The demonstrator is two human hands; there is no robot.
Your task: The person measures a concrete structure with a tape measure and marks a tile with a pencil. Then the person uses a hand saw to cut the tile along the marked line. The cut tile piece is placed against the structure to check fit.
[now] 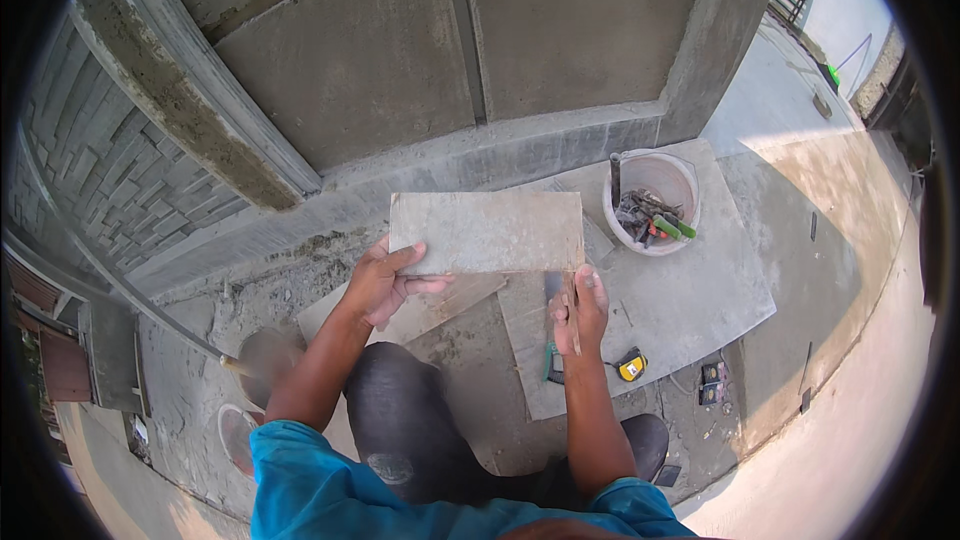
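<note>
My left hand (385, 280) grips the lower left edge of a grey rectangular tile (487, 231), holding it flat out in front of me. My right hand (580, 308) is closed around a thin wooden stick (572, 325) and a flat dark tool, and sits at the tile's lower right corner. The tile hovers above a large grey slab (690, 290) on the ground. I am crouched, with my knee in dark trousers below the hands.
A white bucket (652, 202) with tools stands on the slab's far right. A yellow tape measure (630, 367) and a green-handled tool (550, 362) lie near my right wrist. Grey rendered wall panels rise ahead. A trowel pan (268, 355) lies left.
</note>
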